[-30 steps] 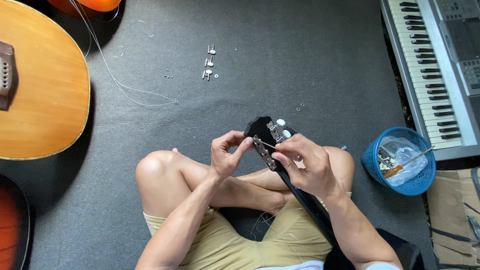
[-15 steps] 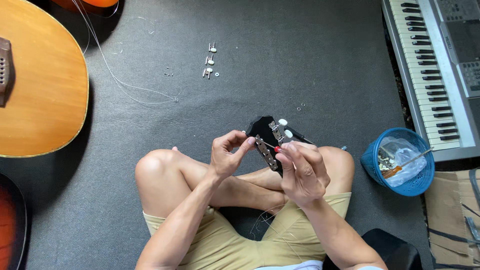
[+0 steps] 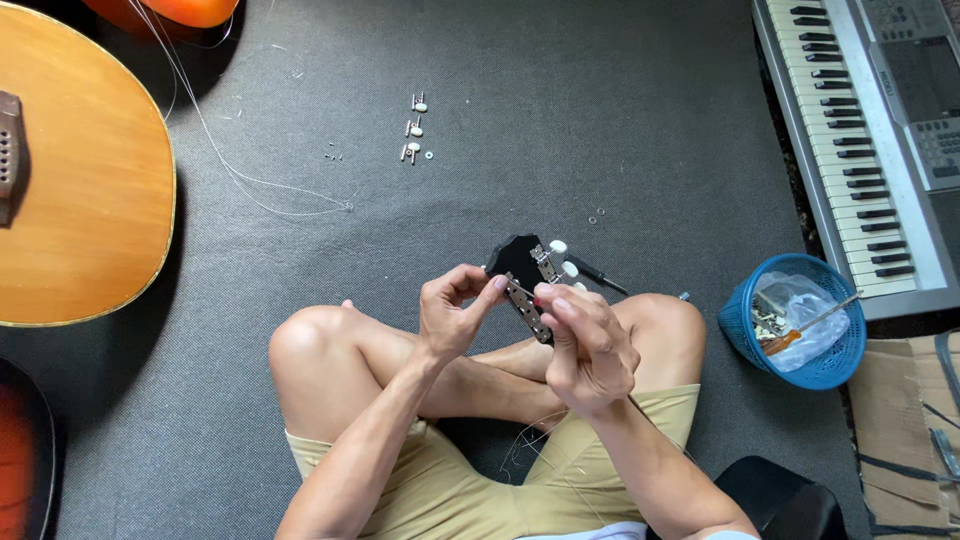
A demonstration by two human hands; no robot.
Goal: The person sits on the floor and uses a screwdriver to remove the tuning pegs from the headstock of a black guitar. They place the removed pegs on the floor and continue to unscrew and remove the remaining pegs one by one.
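I sit cross-legged on grey carpet with a black guitar headstock (image 3: 513,258) held up over my knees. A silver tuner strip (image 3: 524,306) runs along its edge, and white tuner knobs (image 3: 559,256) stick out to the right. My left hand (image 3: 452,312) pinches the headstock's left edge between thumb and forefinger. My right hand (image 3: 587,343) is curled over the lower part, its fingertips pressed on the tuner strip. The guitar neck below is hidden behind my right hand and forearm.
A black-handled screwdriver (image 3: 598,274) lies by my right knee. Loose tuner pegs (image 3: 413,128), washers (image 3: 597,215) and a loose string (image 3: 280,186) lie ahead. An acoustic guitar body (image 3: 80,170) is at left, a keyboard (image 3: 860,130) and blue basket (image 3: 740,335) at right.
My right hand has left the neck lower right and come up over the headstock, fingertips now on the tuner strip. My left hand stays pinched on the headstock.
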